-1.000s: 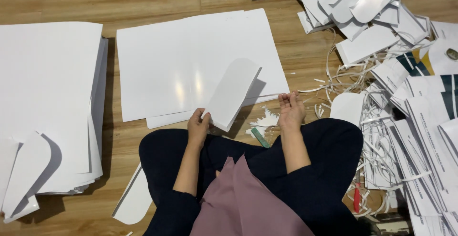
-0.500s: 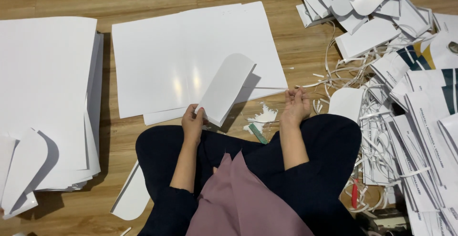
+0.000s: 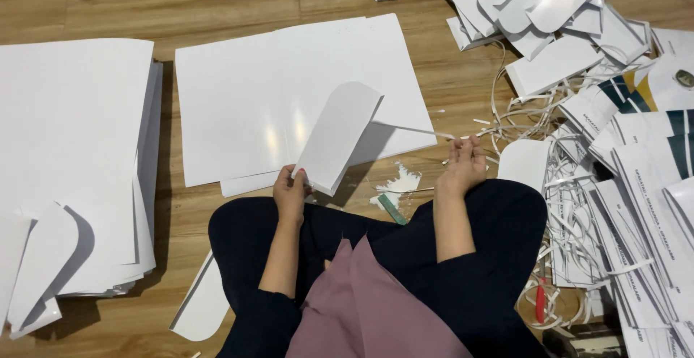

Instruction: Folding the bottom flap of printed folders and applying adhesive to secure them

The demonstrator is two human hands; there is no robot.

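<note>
My left hand [image 3: 290, 192] grips the near end of a stack of white cards with one rounded end [image 3: 338, 135], tilted up over the big white sheets [image 3: 246, 97] on the wooden floor. My right hand [image 3: 464, 164] rests on my right knee, fingers curled around a thin white paper strip [image 3: 416, 132] that runs left toward the sheets. A small green-handled cutter [image 3: 392, 210] lies on the floor between my hands, beside white paper scraps [image 3: 399, 182].
A tall stack of white sheets [image 3: 72, 148] lies at left with round-ended cards [image 3: 43, 264] in front. Heaps of cut cards [image 3: 535, 3], printed sheets [image 3: 650, 163] and tangled paper strips [image 3: 571, 213] fill the right side. One rounded card [image 3: 202, 304] lies by my left knee.
The card stack in my left hand has stayed tilted up over the sheets. My right hand has stayed at the knee, and its fingers have curled in on the strip.
</note>
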